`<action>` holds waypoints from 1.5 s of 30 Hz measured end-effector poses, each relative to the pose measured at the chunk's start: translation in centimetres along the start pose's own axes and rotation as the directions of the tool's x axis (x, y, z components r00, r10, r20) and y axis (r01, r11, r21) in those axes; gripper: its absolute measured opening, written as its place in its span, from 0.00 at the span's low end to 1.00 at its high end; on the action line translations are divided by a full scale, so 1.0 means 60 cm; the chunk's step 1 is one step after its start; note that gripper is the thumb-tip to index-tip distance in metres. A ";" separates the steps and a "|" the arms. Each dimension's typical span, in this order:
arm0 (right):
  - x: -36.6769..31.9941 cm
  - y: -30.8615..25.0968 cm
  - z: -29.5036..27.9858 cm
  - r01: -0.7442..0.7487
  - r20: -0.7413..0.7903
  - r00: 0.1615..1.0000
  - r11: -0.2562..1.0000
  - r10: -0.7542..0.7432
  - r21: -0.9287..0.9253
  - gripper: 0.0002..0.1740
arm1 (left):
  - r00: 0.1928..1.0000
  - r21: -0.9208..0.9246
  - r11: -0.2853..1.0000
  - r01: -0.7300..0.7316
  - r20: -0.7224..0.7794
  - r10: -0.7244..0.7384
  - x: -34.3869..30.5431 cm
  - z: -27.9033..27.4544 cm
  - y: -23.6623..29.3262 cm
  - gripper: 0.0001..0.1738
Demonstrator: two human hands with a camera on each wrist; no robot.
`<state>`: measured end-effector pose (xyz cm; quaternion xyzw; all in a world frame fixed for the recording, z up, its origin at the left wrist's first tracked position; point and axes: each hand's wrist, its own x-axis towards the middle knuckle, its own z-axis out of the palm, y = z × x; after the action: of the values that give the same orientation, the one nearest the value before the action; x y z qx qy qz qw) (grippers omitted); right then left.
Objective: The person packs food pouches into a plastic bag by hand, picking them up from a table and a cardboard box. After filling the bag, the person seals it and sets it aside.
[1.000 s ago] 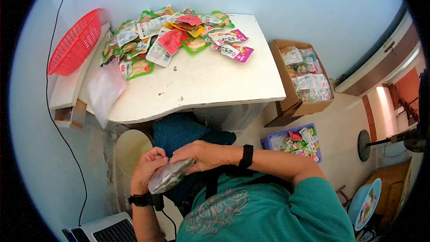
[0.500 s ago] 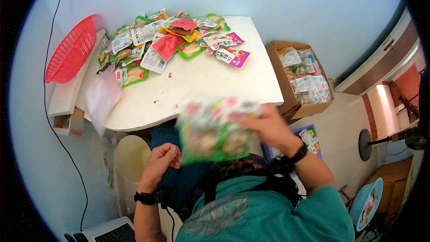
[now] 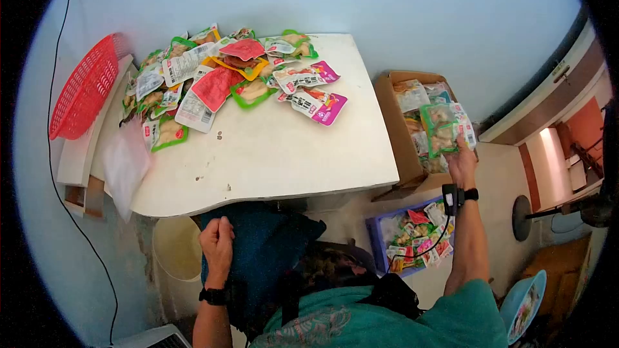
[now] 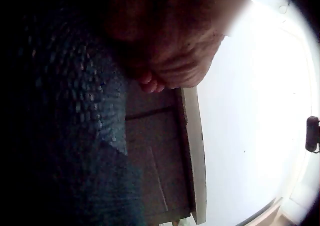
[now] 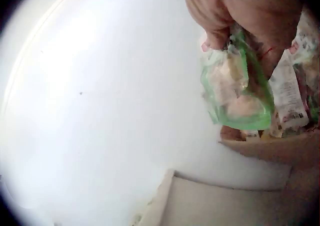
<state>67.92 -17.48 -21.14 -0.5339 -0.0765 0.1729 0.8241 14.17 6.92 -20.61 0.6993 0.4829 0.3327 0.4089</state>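
My right hand (image 3: pixel 463 166) grips a clear-fronted food packet (image 3: pixel 441 127) with a green border and pale pieces inside. It is over the cardboard box (image 3: pixel 391 125), which holds more packets. In the right wrist view, fingers and thumb pinch the packet (image 5: pixel 242 108) by its upper end, and its green edge hangs down near the box wall. My left hand (image 3: pixel 217 245) rests by the dark blue cloth (image 3: pixel 258 235) over the lap, fingers curled in and nothing visible in them. The left wrist view shows the same hand (image 4: pixel 170 51) dark, its fingertips bent toward the palm.
A heap of food packets (image 3: pixel 213 87) covers the back of the white table (image 3: pixel 277 167). Left of it are a red basket (image 3: pixel 87 90) and a plastic bag (image 3: pixel 126 164). A purple crate (image 3: pixel 376 241) of packets and a pale bucket (image 3: pixel 174 248) stand on the floor.
The right hand has left the left hand and carried the packet rightward to the cardboard box. The left hand no longer touches the packet and has curled its fingers near the lap.
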 end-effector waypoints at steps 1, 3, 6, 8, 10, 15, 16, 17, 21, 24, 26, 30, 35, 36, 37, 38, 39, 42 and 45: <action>0.035 0.025 -0.024 -0.035 0.008 0.999 0.999 0.035 0.001 0.22 | 1.000 -0.001 1.000 0.009 -0.007 -0.009 0.001 0.002 0.002 0.20; 0.103 0.067 -0.060 -0.059 0.024 0.998 0.996 0.061 -0.068 0.22 | 1.000 -0.018 1.000 0.009 -0.010 -0.009 0.004 0.006 -0.001 0.20; 0.186 0.125 -0.087 0.040 0.054 0.998 0.918 -0.020 -0.394 0.22 | 1.000 -0.041 0.999 0.000 -0.029 -0.001 0.006 0.016 -0.014 0.20; 0.182 0.131 -0.040 -0.061 -0.075 0.996 0.997 0.057 -0.053 0.22 | 0.999 -0.036 0.999 -0.002 -0.036 0.001 0.009 0.022 -0.016 0.20; 0.201 0.164 -0.041 -0.168 -0.109 0.982 0.977 0.155 -0.131 0.23 | 0.999 -0.010 1.000 0.002 -0.038 -0.002 0.013 0.028 -0.011 0.20; 0.267 0.226 -0.085 -0.340 -0.230 0.937 0.842 0.264 -0.419 0.25 | 0.999 -0.024 0.999 -0.029 -0.032 0.028 0.019 0.041 -0.008 0.20; 0.258 0.202 -0.070 -0.416 -0.294 0.907 0.754 0.302 -0.508 0.26 | 0.999 -0.017 0.999 -0.041 -0.031 0.040 0.020 0.043 -0.008 0.20; 0.230 0.184 -0.037 -0.376 -0.298 0.919 0.807 0.260 -0.456 0.25 | 0.999 -0.012 0.999 -0.038 -0.035 0.037 0.022 0.045 -0.007 0.20; 0.205 0.163 0.001 -0.040 -0.219 0.961 0.699 -0.169 -0.714 0.28 | 0.999 -0.008 1.000 -0.023 -0.041 0.022 0.023 0.045 -0.008 0.21; 0.147 0.122 0.047 0.141 0.038 0.885 0.191 -0.464 -0.971 0.39 | 0.999 -0.027 1.000 -0.001 -0.050 -0.001 0.020 0.043 -0.019 0.21; 0.121 0.100 0.073 0.239 0.310 0.838 -0.211 -0.448 -0.948 0.44 | 0.998 -0.021 1.000 -0.009 -0.057 0.008 0.018 0.042 -0.017 0.21; 0.116 0.100 0.080 0.398 0.385 0.912 -0.523 0.140 -0.754 0.44 | 0.998 -0.020 0.999 -0.031 -0.059 0.030 0.020 0.039 -0.011 0.20; 0.166 0.131 0.038 0.461 0.362 0.872 -0.309 0.328 -0.831 0.35 | 0.991 0.007 0.995 -0.098 -0.092 0.098 0.019 0.039 -0.004 0.20; 0.168 0.126 0.043 0.468 0.405 0.875 -0.246 0.267 -0.849 0.33 | 0.987 0.007 0.993 -0.115 -0.114 0.115 0.019 0.043 -0.013 0.21; 0.166 0.115 0.050 0.476 0.441 0.874 -0.180 0.205 -0.861 0.31 | 0.987 0.023 0.993 -0.118 -0.109 0.120 0.017 0.040 -0.010 0.21; 0.166 0.105 0.058 0.485 0.469 0.872 -0.112 0.140 -0.867 0.30 | 0.987 0.038 0.992 -0.123 -0.102 0.126 0.019 0.038 -0.006 0.21; 0.162 0.092 0.072 0.487 0.483 0.872 -0.034 0.077 -0.873 0.29 | 0.987 0.055 0.991 -0.124 -0.095 0.129 0.017 0.035 -0.005 0.21; 0.101 0.021 0.153 0.492 0.490 0.870 0.179 -0.057 -0.852 0.28 | 0.987 0.055 0.991 -0.123 -0.097 0.128 0.014 0.032 -0.012 0.20; -0.017 -0.047 0.279 0.335 0.425 0.904 0.682 -0.039 -0.651 0.25 | 0.983 0.009 0.990 -0.140 -0.116 0.140 0.011 0.025 -0.002 0.19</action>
<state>62.38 -4.62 -11.52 -0.7549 -0.3493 0.1424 0.5365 15.65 7.19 -21.32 0.7110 0.4557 0.4008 0.3553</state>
